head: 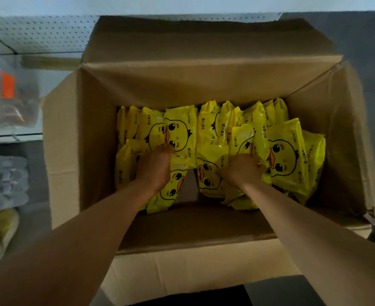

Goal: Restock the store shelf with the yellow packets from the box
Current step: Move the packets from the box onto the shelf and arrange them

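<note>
I read this as the pick-up step: both arms are down inside the open cardboard box (204, 80), and nothing has left it for the shelf yet. My left hand (154, 167) lies on the left-hand cluster of yellow packets (285, 151), fingers bent down over the lower edge of the duck-faced packet (179, 133) standing just beyond the knuckles, with another packet lying flat under the wrist. My right hand (241, 168) is pushed in among the right-hand cluster, its fingertips buried between the packet just ahead of it and the big upright one beside its thumbless outer edge. From this dim, top-down angle I cannot tell whether either hand has actually closed on a packet or is only pressing into the pile; the fingers look curled, but the tips are hidden. The packets fill the far half of the box floor, some upright in a row beyond both hands, some tipped toward me. Next, I judge, each hand needs a firm pinch on a packet or small stack, then a straight lift clear of the box walls and a turn toward the pegboard shelf (38, 34) off to the left of my left hand.
</note>
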